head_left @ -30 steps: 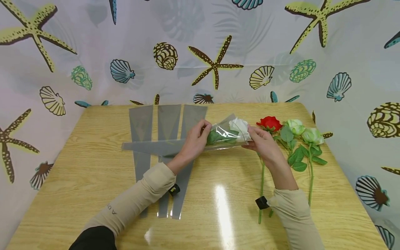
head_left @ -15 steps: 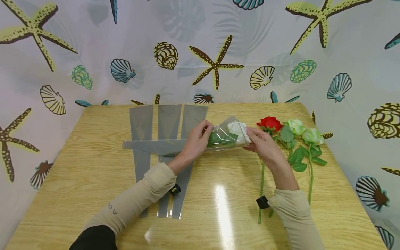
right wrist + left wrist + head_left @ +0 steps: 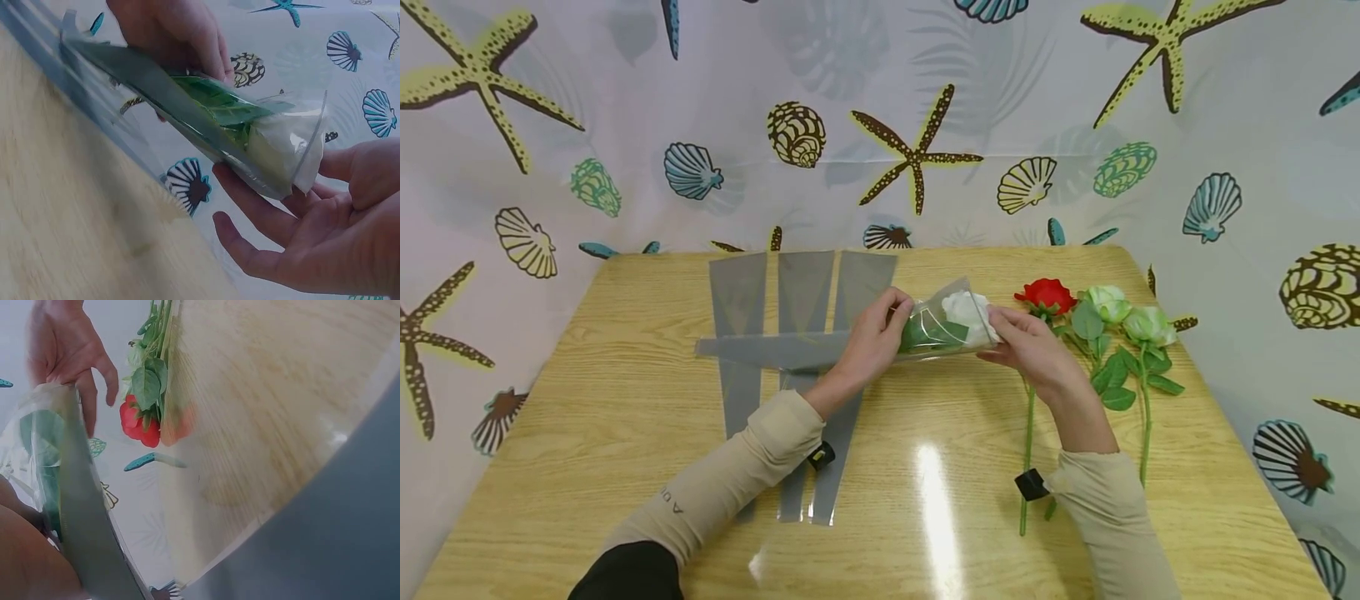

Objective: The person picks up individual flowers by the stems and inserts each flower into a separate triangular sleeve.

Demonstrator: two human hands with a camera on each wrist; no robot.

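A white rose [image 3: 964, 313] with green leaves lies inside a clear and grey flower sleeve [image 3: 775, 350], held nearly level over the table. My left hand [image 3: 871, 337] grips the sleeve around its middle, just below the leaves. At the wide mouth, my right hand [image 3: 1037, 350] pinches the sleeve's edge beside the bloom. The right wrist view shows the thumb at the mouth and fingers [image 3: 262, 212] beneath the sleeve, with the clear film over the petals. The stem is hidden by the grey part and my left hand.
Several grey sleeves [image 3: 737, 292] lie side by side under the held one. To the right are a red rose [image 3: 1047, 296] and two pale green roses [image 3: 1150, 327] with long stems. A shell-patterned cloth [image 3: 917, 192] hangs behind the wooden table [image 3: 625, 417].
The white rose and my right hand have shifted slightly left, and the clear film at the mouth now covers more of the bloom. My left hand keeps its grip.
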